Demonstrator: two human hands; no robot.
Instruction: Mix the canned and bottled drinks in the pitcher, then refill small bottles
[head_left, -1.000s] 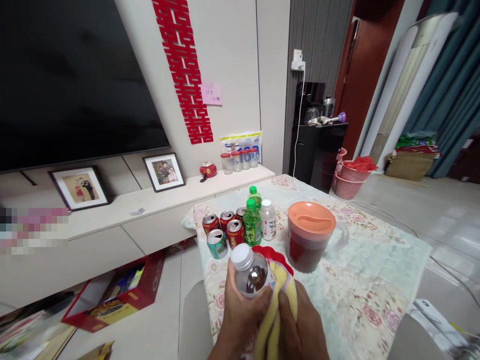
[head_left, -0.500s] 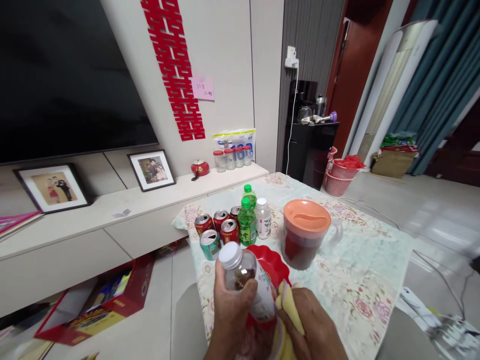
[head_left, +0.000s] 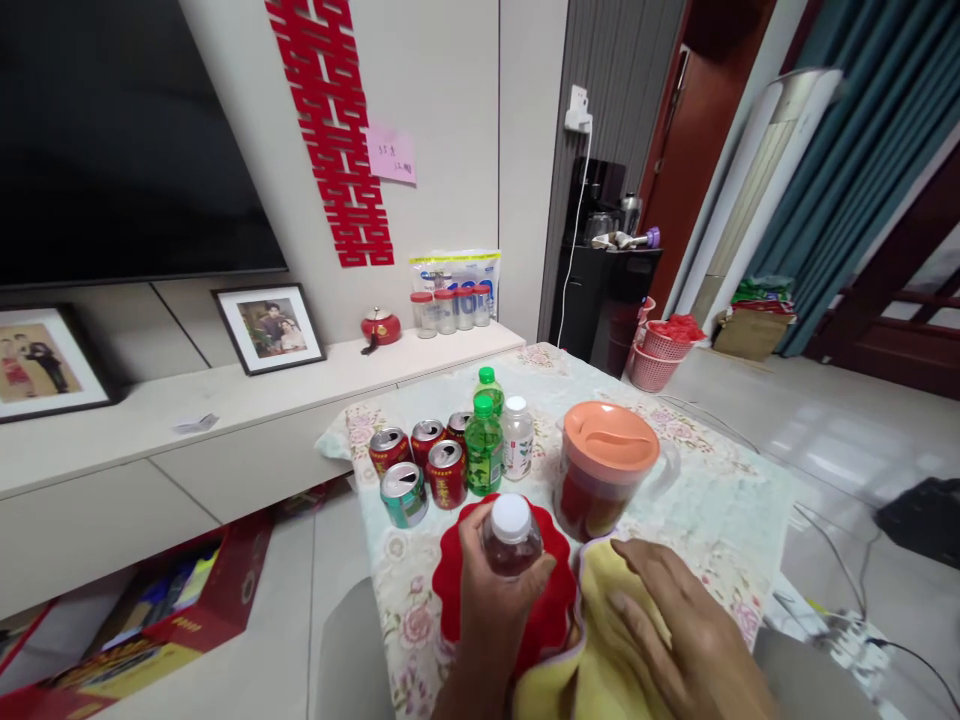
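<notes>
My left hand (head_left: 491,595) is wrapped round a clear bottle (head_left: 511,540) with a white cap and dark liquid inside. The bottle stands upright over a red scalloped plate (head_left: 452,565); its base is hidden by my hand. On the right, my right hand (head_left: 679,615) lies with fingers stretched out on a yellow cloth (head_left: 604,600), which spreads by the plate's edge. Just behind the cloth is a pitcher (head_left: 592,490) of dark red liquid with an orange lid.
Several drink cans (head_left: 447,475), green bottles (head_left: 484,445) and a white-capped bottle (head_left: 517,440) stand behind the plate on the flowered tablecloth (head_left: 705,500). Lidded jars (head_left: 445,312) and a photo frame (head_left: 268,328) line the cabinet. Cables and a power strip (head_left: 844,640) lie at right.
The bottle went from tilted to upright and now sits over the plate. My right hand, earlier gripping the bunched cloth against the bottle, has moved right and flattened out on it.
</notes>
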